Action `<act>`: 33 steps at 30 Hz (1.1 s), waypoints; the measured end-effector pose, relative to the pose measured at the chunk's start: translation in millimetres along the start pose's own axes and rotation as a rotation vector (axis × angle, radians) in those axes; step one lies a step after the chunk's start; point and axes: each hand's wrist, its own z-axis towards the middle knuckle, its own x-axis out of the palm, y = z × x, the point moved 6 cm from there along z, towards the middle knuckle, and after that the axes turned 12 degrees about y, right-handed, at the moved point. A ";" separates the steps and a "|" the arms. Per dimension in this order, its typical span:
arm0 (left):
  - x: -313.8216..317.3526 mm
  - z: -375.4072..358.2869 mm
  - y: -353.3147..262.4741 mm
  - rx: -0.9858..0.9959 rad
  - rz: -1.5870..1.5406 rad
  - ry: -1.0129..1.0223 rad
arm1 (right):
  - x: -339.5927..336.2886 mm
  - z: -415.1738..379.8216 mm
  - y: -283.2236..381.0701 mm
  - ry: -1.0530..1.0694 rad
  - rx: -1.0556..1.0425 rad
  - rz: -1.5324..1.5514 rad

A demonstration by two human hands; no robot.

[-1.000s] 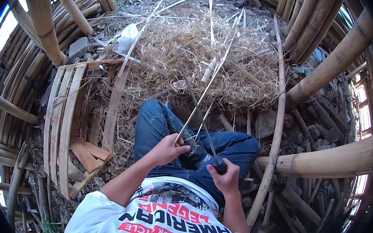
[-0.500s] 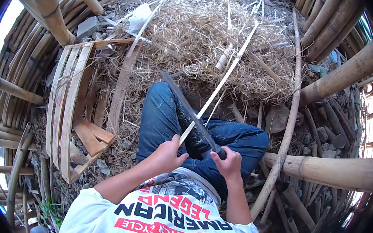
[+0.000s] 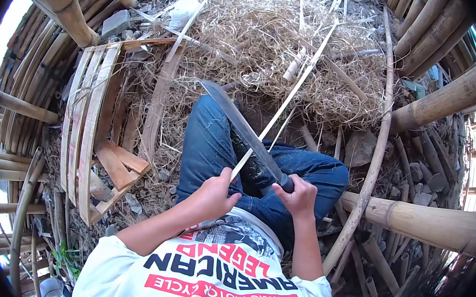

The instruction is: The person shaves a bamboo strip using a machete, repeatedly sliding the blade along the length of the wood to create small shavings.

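My left hand (image 3: 215, 196) is closed round the near end of a long pale bamboo strip (image 3: 291, 95), which runs away from me over my lap and the shavings. The handle of a machete (image 3: 244, 127) is in the grip of my right hand (image 3: 298, 197). Its long dark blade slants up to the left across the strip, with the tip just past my bent knee. Blade and strip cross above my crossed legs (image 3: 205, 140) in blue jeans, which are dusted with pale bits.
A heap of curly shavings (image 3: 248, 36) spreads ahead. On the left stands a slatted wooden crate (image 3: 88, 130). A long thin pole (image 3: 374, 160) and a thick bamboo pole (image 3: 424, 222) lie at the right. Bamboo walls curve round both sides, and a white plastic bag (image 3: 183, 11) sits at the back left.
The machete has shifted slightly, its tip now further up and left and its blade face turned more to view. My right hand has moved a little right; the left still holds the strip.
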 end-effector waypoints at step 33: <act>10.9 -18.0 14.0 -0.026 -0.134 0.075 | -12.4 81.1 -27.9 0.076 0.120 -0.259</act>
